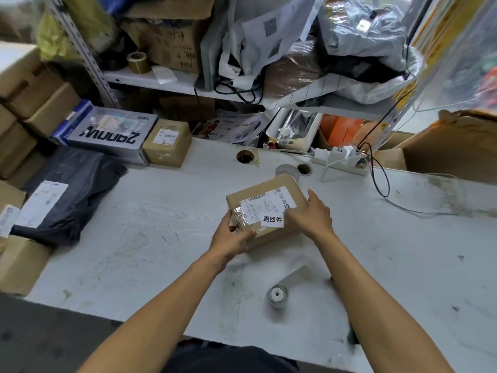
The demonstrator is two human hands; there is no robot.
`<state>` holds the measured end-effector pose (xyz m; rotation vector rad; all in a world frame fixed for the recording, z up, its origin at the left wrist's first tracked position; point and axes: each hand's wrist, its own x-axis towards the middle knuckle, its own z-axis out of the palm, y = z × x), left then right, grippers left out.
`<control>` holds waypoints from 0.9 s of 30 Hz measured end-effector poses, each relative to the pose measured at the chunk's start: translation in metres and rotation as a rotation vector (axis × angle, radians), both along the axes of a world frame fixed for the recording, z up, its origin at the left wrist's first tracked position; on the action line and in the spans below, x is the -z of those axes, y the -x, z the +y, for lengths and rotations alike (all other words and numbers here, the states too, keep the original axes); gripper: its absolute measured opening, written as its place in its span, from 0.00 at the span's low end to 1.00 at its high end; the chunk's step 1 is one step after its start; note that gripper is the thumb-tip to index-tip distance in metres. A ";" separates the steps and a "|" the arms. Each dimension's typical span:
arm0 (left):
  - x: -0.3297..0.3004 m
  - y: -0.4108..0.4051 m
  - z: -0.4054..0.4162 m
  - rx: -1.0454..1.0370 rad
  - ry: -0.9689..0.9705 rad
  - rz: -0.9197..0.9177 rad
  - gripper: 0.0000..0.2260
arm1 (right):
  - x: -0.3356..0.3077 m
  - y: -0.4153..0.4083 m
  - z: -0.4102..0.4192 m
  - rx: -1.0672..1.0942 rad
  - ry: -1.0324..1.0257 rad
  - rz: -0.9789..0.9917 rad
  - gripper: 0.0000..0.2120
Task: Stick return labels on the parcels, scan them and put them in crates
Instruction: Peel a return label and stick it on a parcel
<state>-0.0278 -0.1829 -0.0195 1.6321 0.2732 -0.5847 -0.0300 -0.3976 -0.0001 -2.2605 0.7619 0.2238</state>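
Note:
A brown cardboard parcel (279,184) lies in the middle of the white table (150,224). It carries a printed shipping label (265,204) and a small white return label (272,219) with black characters stuck near its front edge. My left hand (232,238) grips the parcel's near-left corner, thumb on top. My right hand (309,215) lies on the parcel's right side with fingers fairly straight, touching beside the return label. A roll of labels (277,295) with a trailing backing strip sits on the table nearer to me.
A black poly mailer (72,192), a grey printed box (113,134) and a small taped carton (168,146) lie at the left. Stacked cartons (24,103) line the left edge. A power strip (341,157) with cables and a large carton (454,149) stand at the right, under cluttered shelves.

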 end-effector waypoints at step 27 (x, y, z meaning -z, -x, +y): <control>-0.058 0.175 -0.236 1.110 0.324 -0.108 0.36 | -0.068 0.390 -0.077 1.254 0.037 -0.418 0.32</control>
